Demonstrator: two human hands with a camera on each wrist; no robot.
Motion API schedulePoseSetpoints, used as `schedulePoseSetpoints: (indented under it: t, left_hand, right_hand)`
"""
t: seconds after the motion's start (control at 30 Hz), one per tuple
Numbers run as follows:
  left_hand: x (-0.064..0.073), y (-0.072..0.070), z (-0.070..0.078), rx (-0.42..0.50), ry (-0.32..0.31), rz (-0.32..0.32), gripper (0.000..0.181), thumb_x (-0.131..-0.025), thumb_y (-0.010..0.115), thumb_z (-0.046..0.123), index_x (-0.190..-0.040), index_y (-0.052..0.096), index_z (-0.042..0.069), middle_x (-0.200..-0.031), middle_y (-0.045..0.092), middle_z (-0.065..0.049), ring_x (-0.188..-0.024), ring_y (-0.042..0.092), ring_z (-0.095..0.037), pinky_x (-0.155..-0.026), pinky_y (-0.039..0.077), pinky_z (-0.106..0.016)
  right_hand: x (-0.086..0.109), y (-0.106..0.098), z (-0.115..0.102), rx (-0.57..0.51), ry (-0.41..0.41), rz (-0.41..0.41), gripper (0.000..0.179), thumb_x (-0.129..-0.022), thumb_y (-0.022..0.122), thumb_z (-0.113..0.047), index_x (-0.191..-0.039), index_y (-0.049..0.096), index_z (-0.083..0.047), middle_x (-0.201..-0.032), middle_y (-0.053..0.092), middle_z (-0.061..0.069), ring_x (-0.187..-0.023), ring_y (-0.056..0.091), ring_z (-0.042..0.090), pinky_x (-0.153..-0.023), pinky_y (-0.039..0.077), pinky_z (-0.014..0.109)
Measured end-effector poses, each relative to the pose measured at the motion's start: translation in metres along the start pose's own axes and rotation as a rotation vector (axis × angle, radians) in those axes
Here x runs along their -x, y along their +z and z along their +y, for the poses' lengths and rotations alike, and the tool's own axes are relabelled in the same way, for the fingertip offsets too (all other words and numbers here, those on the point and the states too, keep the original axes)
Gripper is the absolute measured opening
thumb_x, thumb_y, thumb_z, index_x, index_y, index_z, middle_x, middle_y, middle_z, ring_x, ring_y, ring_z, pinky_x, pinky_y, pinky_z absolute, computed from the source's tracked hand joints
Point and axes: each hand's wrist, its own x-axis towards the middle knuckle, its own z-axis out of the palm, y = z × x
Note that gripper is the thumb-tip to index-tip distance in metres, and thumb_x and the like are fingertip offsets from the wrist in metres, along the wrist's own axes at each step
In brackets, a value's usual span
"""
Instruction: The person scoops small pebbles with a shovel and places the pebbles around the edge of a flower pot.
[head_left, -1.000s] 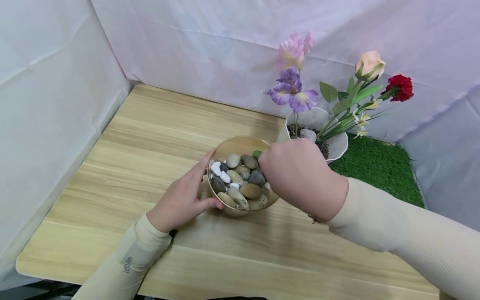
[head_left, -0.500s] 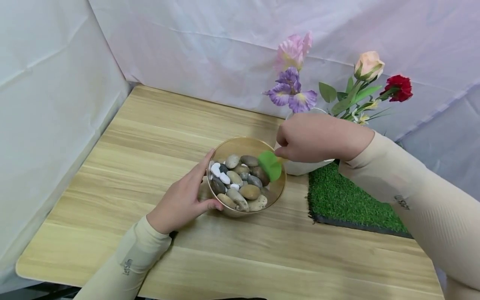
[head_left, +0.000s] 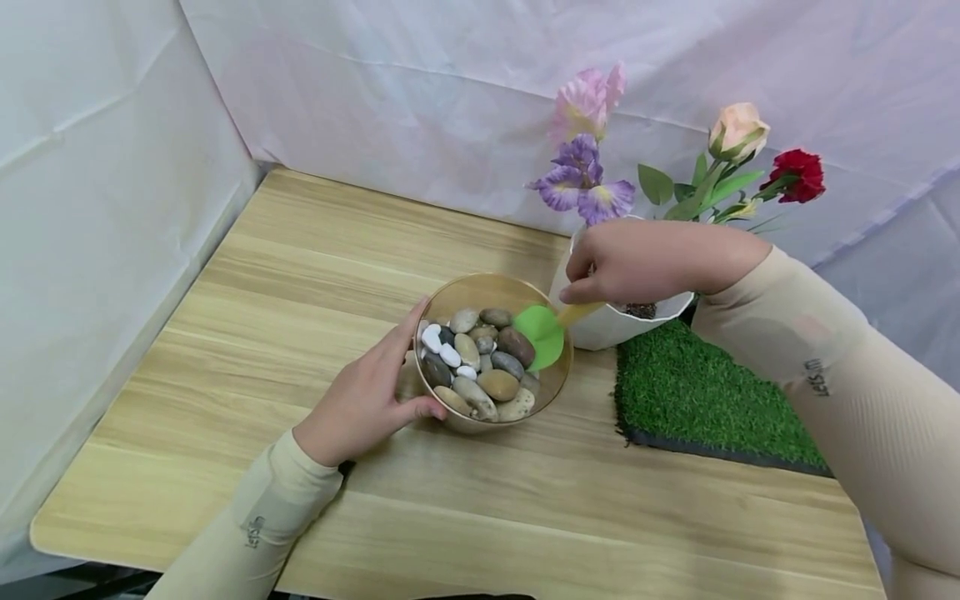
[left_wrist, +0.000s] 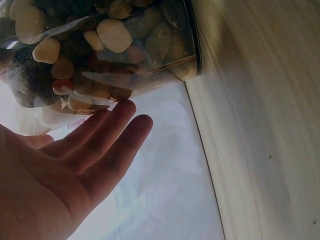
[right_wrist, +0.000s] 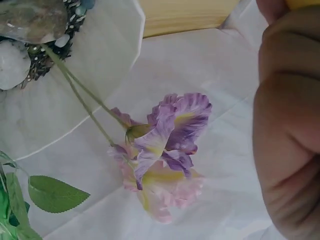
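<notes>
Currently, the right hand is clenching its grip round the yellow handle of a green shovel, which is touching stones inside the clear bowl on the bench. The left hand is resting relaxed fingers against the bowl; 1 white flowerpot is standing nearby.

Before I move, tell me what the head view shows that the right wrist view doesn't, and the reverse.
Only the head view shows the bowl, its pebbles, the scoop blade, the left hand, the rose and the red flower. Only the right wrist view shows the stones in the pot. Both show the right hand, the pot, the purple flower and the pink flower.
</notes>
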Motion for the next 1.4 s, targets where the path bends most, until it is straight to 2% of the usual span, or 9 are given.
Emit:
schedulePoseSetpoints:
  t: [0.1,0.23,0.37,0.47,0.77,0.9,1.03,1.2,1.4]
  left_hand:
    - [0.0,0.0,0.0,0.0,-0.002,0.004,0.125,-0.082,0.046,0.092,-0.177,0.005,0.023,-0.176,0.028,-0.013,-0.156,0.037,-0.037,-0.117,0.042,-0.061]
    - [0.0,0.001,-0.001,0.001,0.0,-0.001,0.125,-0.082,0.045,0.092,-0.177,0.005,0.021,-0.176,0.028,-0.013,-0.156,0.038,-0.037,-0.117,0.042,-0.061]
    - [-0.001,0.001,-0.001,0.002,0.0,-0.002,0.126,-0.082,0.044,0.092,-0.177,0.005,0.019,-0.176,0.027,-0.013,-0.156,0.038,-0.036,-0.117,0.042,-0.061]
    - [-0.001,0.0,-0.001,0.0,-0.002,0.0,0.126,-0.082,0.044,0.093,-0.177,0.005,0.019,-0.176,0.028,-0.013,-0.155,0.038,-0.037,-0.117,0.042,-0.061]
    - [0.0,0.0,0.0,0.005,-0.026,-0.001,0.125,-0.081,0.046,0.093,-0.177,0.005,0.024,-0.176,0.028,-0.012,-0.153,0.041,-0.038,-0.116,0.043,-0.062]
    - [-0.001,0.0,0.0,0.014,-0.023,-0.006,0.125,-0.081,0.047,0.092,-0.177,0.005,0.024,-0.176,0.028,-0.011,-0.153,0.043,-0.037,-0.115,0.044,-0.062]
    - [-0.001,0.001,-0.001,0.031,-0.02,-0.007,0.125,-0.081,0.048,0.092,-0.177,0.006,0.023,-0.176,0.028,-0.009,-0.152,0.044,-0.035,-0.115,0.044,-0.061]
    - [0.0,0.002,-0.002,0.03,-0.026,-0.009,0.126,-0.08,0.048,0.092,-0.177,0.006,0.024,-0.177,0.026,-0.009,-0.153,0.042,-0.036,-0.116,0.043,-0.062]
    - [0.0,0.002,-0.003,0.025,-0.014,-0.005,0.125,-0.082,0.048,0.092,-0.177,0.005,0.024,-0.178,0.025,-0.008,-0.154,0.041,-0.035,-0.116,0.043,-0.061]
  right_hand:
    - [0.0,0.001,0.006,-0.063,0.004,-0.014,0.051,-0.112,0.064,-0.027,-0.065,0.044,-0.018,-0.061,0.037,-0.005,-0.052,0.037,0.012,-0.058,0.039,0.032]
    - [0.004,0.006,0.02,-0.226,-0.004,-0.032,0.049,-0.112,0.064,-0.023,-0.067,0.047,-0.013,-0.061,0.038,-0.004,-0.051,0.038,0.013,-0.056,0.041,0.029]
    - [0.011,0.016,0.034,-0.37,0.012,-0.049,0.04,-0.112,0.064,-0.025,-0.076,0.06,-0.008,-0.063,0.041,-0.002,-0.051,0.035,0.012,-0.053,0.039,0.027]
    - [0.015,0.024,0.04,-0.429,0.029,-0.034,0.038,-0.113,0.063,-0.029,-0.082,0.065,-0.006,-0.066,0.041,-0.001,-0.053,0.034,0.012,-0.053,0.039,0.026]
    - [0.026,0.045,0.049,-0.471,0.008,0.083,0.038,-0.113,0.062,-0.031,-0.085,0.063,-0.006,-0.072,0.044,0.002,-0.057,0.037,0.015,-0.055,0.042,0.03]
    - [0.031,0.051,0.049,-0.459,0.041,0.125,0.031,-0.113,0.063,-0.031,-0.092,0.07,-0.01,-0.073,0.046,0.002,-0.057,0.038,0.016,-0.054,0.041,0.031]
    - [0.037,0.053,0.049,-0.411,0.085,0.161,0.031,-0.113,0.063,-0.036,-0.092,0.07,-0.013,-0.07,0.045,0.0,-0.056,0.039,0.018,-0.054,0.04,0.033]
    - [0.041,0.052,0.05,-0.413,0.1,0.175,0.036,-0.114,0.06,-0.036,-0.089,0.066,-0.011,-0.065,0.041,0.0,-0.054,0.036,0.018,-0.053,0.038,0.034]
    - [0.041,0.054,0.055,-0.459,0.097,0.181,0.032,-0.115,0.059,-0.032,-0.093,0.07,-0.012,-0.066,0.041,0.001,-0.054,0.035,0.018,-0.054,0.039,0.034]
